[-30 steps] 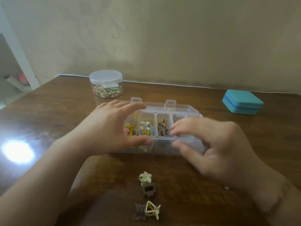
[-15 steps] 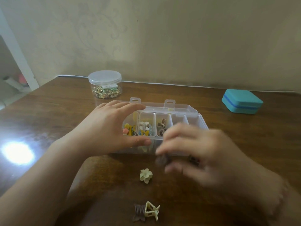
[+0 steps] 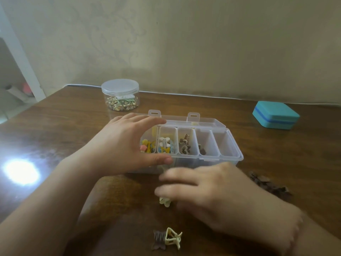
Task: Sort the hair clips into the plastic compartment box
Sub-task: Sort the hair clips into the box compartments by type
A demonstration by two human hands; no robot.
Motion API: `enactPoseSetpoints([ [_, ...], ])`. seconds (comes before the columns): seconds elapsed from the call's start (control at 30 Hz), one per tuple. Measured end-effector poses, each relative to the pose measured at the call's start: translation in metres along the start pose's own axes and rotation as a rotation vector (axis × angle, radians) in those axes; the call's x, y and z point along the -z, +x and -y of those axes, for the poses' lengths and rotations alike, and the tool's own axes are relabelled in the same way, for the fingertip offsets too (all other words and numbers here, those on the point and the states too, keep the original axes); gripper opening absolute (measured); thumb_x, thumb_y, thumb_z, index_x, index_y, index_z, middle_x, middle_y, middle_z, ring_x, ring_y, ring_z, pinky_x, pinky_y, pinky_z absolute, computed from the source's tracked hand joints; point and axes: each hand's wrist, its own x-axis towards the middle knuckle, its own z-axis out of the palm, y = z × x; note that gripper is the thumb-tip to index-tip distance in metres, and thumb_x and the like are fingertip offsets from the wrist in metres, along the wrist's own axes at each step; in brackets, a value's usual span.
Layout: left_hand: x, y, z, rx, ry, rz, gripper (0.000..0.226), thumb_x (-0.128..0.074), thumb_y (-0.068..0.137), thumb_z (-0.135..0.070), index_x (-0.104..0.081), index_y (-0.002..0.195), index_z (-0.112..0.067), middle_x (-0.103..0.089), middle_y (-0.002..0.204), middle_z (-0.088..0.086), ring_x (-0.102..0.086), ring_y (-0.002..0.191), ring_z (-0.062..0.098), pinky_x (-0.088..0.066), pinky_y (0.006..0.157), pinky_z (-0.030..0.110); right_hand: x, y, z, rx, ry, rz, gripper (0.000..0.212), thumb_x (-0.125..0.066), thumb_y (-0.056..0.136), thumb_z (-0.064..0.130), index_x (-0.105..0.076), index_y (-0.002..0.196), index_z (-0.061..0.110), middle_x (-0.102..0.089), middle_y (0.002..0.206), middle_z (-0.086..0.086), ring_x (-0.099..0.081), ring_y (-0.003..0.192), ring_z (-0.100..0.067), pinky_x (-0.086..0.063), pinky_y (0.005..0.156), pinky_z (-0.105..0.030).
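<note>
A: How is the clear plastic compartment box (image 3: pixel 212 159) kept in place?

B: It is clasped at its left end by the left hand (image 3: pixel 125 145), fingers curved over the far rim, thumb pressed on the near wall. The lid is folded back behind it.

A: And the right hand (image 3: pixel 208 194)?

B: It is blurred, lowered just in front of the box over a pale flower-shaped clip (image 3: pixel 165 201); whether the clip is pinched cannot be told.

A: Where are the other clips?

B: Coloured ones are seen in the box's left cells, brown ones in the middle. A ridged brown claw clip (image 3: pixel 158 239) and a cream claw clip (image 3: pixel 173 237) lie touching, nearer than the box, on the glossy wooden table (image 3: pixel 55 126). A heap of brown clips (image 3: pixel 269 185) lies right of the box's front.
</note>
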Motion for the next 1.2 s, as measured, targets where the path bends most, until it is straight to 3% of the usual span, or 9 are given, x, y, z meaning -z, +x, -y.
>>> enactPoseSetpoints([
  [0.17, 0.001, 0.0, 0.0, 0.01, 0.002, 0.01, 0.098, -0.036, 0.059, -0.097, -0.042, 0.141, -0.043, -0.048, 0.145, -0.016, -0.041, 0.135, 0.012, -0.036, 0.111, 0.042, -0.006, 0.003, -0.001, -0.003, -0.013, 0.08, 0.024, -0.048, 0.094, 0.033, -0.058, 0.115, 0.037, -0.064, 0.109, 0.014, -0.064, 0.068, -0.012, -0.05, 0.045, -0.033],
  [0.27, 0.001, 0.0, 0.0, 0.014, 0.005, 0.023, 0.098, -0.036, 0.059, -0.097, -0.041, 0.142, -0.044, -0.047, 0.146, -0.017, -0.04, 0.136, 0.012, -0.034, 0.11, 0.04, 0.005, -0.002, -0.006, -0.038, 0.059, -0.117, 0.015, -0.055, 0.094, 0.032, -0.066, 0.104, 0.032, -0.066, 0.104, 0.015, -0.065, 0.074, -0.009, -0.053, 0.055, -0.034],
  [0.33, 0.002, 0.0, 0.0, 0.011, 0.007, 0.026, 0.098, -0.036, 0.059, -0.097, -0.04, 0.142, -0.044, -0.047, 0.146, -0.017, -0.04, 0.136, 0.012, -0.033, 0.11, 0.039, 0.017, -0.008, -0.014, -0.144, 0.16, -0.296, 0.017, -0.06, 0.091, 0.03, -0.07, 0.104, 0.026, -0.068, 0.103, 0.015, -0.061, 0.079, 0.008, -0.05, 0.064, -0.017],
  [0.47, 0.002, -0.001, 0.001, 0.009, 0.007, 0.04, 0.097, -0.038, 0.06, -0.095, -0.039, 0.143, -0.045, -0.045, 0.147, -0.017, -0.037, 0.138, 0.01, -0.031, 0.112, 0.039, 0.031, -0.015, -0.03, -0.38, 0.124, -0.497, 0.017, -0.063, 0.09, 0.034, -0.069, 0.101, 0.023, -0.061, 0.09, 0.022, -0.049, 0.067, 0.016, -0.035, 0.056, -0.005],
  [0.7, 0.002, -0.001, 0.0, 0.004, 0.005, 0.03, 0.098, -0.036, 0.06, -0.096, -0.041, 0.142, -0.043, -0.047, 0.146, -0.016, -0.039, 0.137, 0.012, -0.033, 0.111, 0.04, 0.031, -0.013, -0.019, -0.287, 0.143, -0.419, 0.021, -0.064, 0.088, 0.038, -0.072, 0.101, 0.024, -0.07, 0.099, 0.013, -0.054, 0.075, 0.017, -0.042, 0.064, -0.007],
  [0.8, 0.001, -0.001, 0.0, -0.002, -0.002, 0.003, 0.098, -0.038, 0.06, -0.095, -0.046, 0.14, -0.039, -0.052, 0.144, -0.012, -0.044, 0.134, 0.015, -0.036, 0.109, 0.041, 0.028, -0.008, 0.008, -0.012, 0.178, -0.16, 0.028, -0.062, 0.088, 0.048, -0.066, 0.111, 0.032, -0.067, 0.103, 0.016, -0.065, 0.083, -0.004, -0.054, 0.064, -0.032],
  [1.0, 0.002, -0.001, 0.0, 0.007, 0.01, 0.012, 0.098, -0.038, 0.059, -0.095, -0.044, 0.141, -0.041, -0.049, 0.145, -0.014, -0.042, 0.135, 0.013, -0.034, 0.109, 0.038, 0.009, -0.001, 0.016, 0.09, 0.085, 0.143, 0.018, -0.058, 0.09, 0.044, -0.061, 0.107, 0.04, -0.065, 0.094, 0.015, -0.06, 0.072, -0.007, -0.05, 0.052, -0.033],
  [1.1, 0.003, -0.001, -0.001, 0.012, 0.01, 0.017, 0.098, -0.038, 0.059, -0.094, -0.043, 0.142, -0.041, -0.048, 0.146, -0.016, -0.04, 0.136, 0.011, -0.032, 0.109, 0.036, 0.018, -0.004, 0.005, 0.031, 0.136, 0.026, 0.02, -0.062, 0.087, 0.036, -0.063, 0.107, 0.037, -0.067, 0.097, 0.017, -0.062, 0.081, -0.002, -0.053, 0.064, -0.028],
  [1.2, 0.004, -0.001, -0.001, 0.009, 0.01, 0.034, 0.099, -0.036, 0.059, -0.095, -0.041, 0.143, -0.043, -0.046, 0.147, -0.016, -0.038, 0.138, 0.011, -0.032, 0.111, 0.039, 0.031, -0.01, -0.011, -0.202, 0.287, -0.346, 0.021, -0.067, 0.084, 0.031, -0.068, 0.104, 0.028, -0.066, 0.089, 0.02, -0.06, 0.065, -0.002, -0.047, 0.059, -0.014],
])
